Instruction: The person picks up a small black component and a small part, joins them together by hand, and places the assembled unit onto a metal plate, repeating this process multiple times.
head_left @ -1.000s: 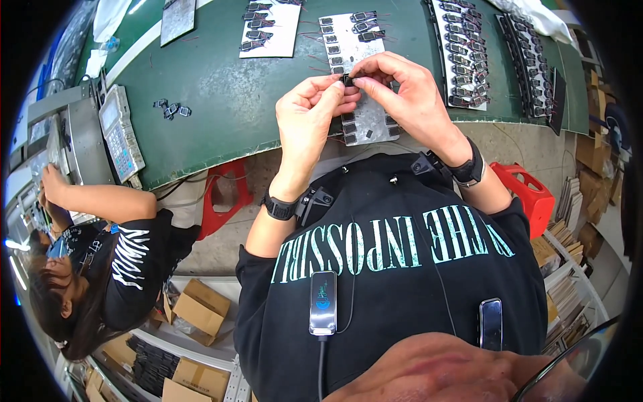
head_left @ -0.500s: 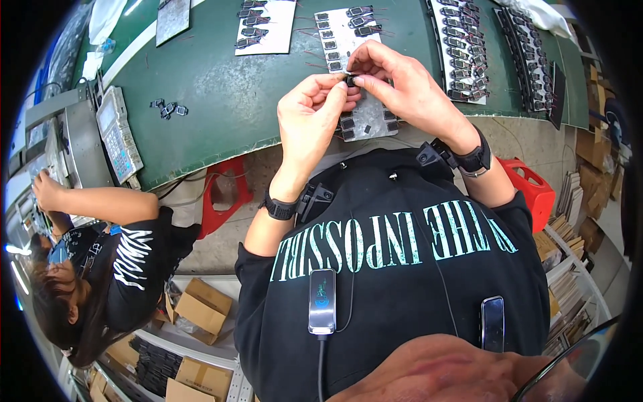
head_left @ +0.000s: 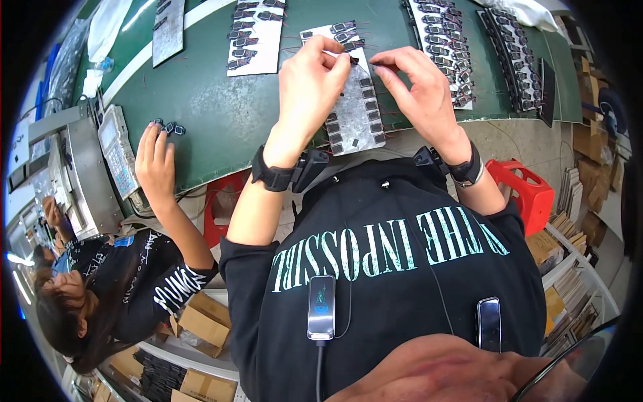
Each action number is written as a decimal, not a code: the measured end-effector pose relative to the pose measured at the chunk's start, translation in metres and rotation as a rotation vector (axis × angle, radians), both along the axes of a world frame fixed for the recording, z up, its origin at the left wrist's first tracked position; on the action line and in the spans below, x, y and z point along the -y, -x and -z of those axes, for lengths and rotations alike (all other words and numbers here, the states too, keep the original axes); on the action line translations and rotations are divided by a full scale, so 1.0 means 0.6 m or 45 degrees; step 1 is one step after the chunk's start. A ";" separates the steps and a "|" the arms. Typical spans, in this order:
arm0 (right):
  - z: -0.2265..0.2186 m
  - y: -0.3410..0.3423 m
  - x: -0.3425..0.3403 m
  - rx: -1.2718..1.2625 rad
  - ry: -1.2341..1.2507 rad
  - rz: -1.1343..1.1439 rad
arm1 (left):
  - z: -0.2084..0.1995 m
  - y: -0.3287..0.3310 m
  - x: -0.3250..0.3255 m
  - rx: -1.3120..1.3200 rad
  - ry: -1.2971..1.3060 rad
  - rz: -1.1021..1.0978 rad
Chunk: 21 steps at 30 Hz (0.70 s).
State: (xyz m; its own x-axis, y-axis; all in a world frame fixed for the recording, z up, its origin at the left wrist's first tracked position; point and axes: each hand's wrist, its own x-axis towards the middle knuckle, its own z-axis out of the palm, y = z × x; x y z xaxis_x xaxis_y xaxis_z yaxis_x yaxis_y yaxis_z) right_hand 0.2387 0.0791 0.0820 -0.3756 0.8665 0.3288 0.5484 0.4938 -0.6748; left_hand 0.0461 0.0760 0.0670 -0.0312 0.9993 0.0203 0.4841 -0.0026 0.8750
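Note:
Over a metal plate point(head_left: 353, 124) lined with small black square parts along its long edges, my left hand point(head_left: 309, 94) is closed in a pinch. A small black part point(head_left: 354, 60) shows at its fingertips. Just to the right, my right hand point(head_left: 422, 87) has its thumb and forefinger pressed together. Whatever lies between them is too small to make out. A gap separates the two hands. Beyond them, on the plate's far end, lie several black modules point(head_left: 344, 27) with thin wires. My left hand hides part of the plate's left side.
White boards bearing wired modules point(head_left: 249, 41) point(head_left: 439, 50) lie left and right on the green table point(head_left: 194, 94). A dark rack of modules point(head_left: 516, 60) stands farther right. At left, a co-worker's hand point(head_left: 155, 164) reaches to loose black parts point(head_left: 175, 128) beside a machine's keypad point(head_left: 119, 153). A red stool point(head_left: 529, 194) stands right.
My hands have moved apart, the left one forward and to the left, the right one slightly to the right. More of the plate shows. The co-worker's hand has come onto the table by the loose parts.

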 end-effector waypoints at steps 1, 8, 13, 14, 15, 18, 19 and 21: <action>0.004 -0.005 0.001 0.046 -0.056 0.012 | 0.001 -0.007 -0.003 0.001 -0.001 0.009; 0.025 -0.005 0.011 0.145 -0.130 -0.026 | -0.001 -0.022 0.009 -0.603 -0.361 0.082; 0.033 0.007 0.005 0.132 -0.101 -0.101 | 0.014 0.000 0.008 -0.734 -0.435 0.067; 0.033 0.013 0.001 0.125 -0.104 -0.142 | 0.020 -0.001 0.005 -0.751 -0.449 0.072; 0.029 0.008 0.000 0.184 -0.066 -0.142 | 0.022 -0.004 0.006 -0.773 -0.461 0.072; 0.012 0.004 -0.003 0.276 -0.021 -0.153 | 0.002 0.009 0.016 -0.796 -0.380 0.028; 0.006 0.010 -0.002 0.228 -0.032 -0.214 | -0.002 0.030 0.024 -0.737 -0.497 -0.016; -0.002 0.012 -0.002 0.324 0.007 -0.186 | -0.005 0.062 0.031 -0.586 -0.756 -0.070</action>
State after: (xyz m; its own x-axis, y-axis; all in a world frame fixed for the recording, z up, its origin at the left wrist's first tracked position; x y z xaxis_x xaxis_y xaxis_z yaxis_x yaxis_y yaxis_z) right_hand 0.2314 0.0801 0.0829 -0.5664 0.7987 0.2032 0.6238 0.5766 -0.5277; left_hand 0.0091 0.0576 0.0700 0.0612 0.8136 0.5782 0.8137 -0.3761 0.4432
